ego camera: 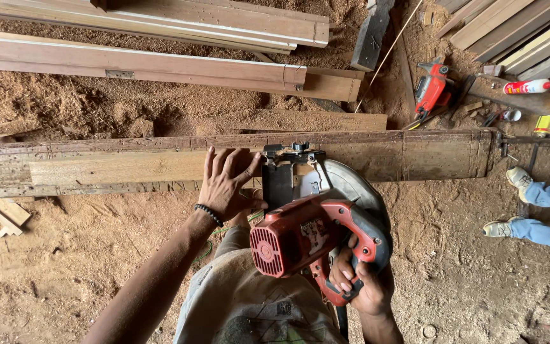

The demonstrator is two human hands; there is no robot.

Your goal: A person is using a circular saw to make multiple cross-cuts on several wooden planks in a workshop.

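My left hand (227, 181) lies flat, fingers spread, on a pale wooden plank (116, 168) that rests on a long worn workbench beam (415, 156). A beaded band is on that wrist. My right hand (358, 283) grips the handle of a red and black circular saw (310, 229). The saw's base plate (284, 172) sits on the plank's right end, just right of my left hand, and its metal blade guard (351, 185) hangs over the beam's near edge.
Sawdust covers the ground. Long door-frame timbers (160, 60) lie beyond the beam, with more boards (517, 32) at the top right. A second red power tool (431, 89), a glue tube (529, 86) and a small tin (547, 125) lie at the right. Another person's legs and shoes (523, 204) stand at the right.
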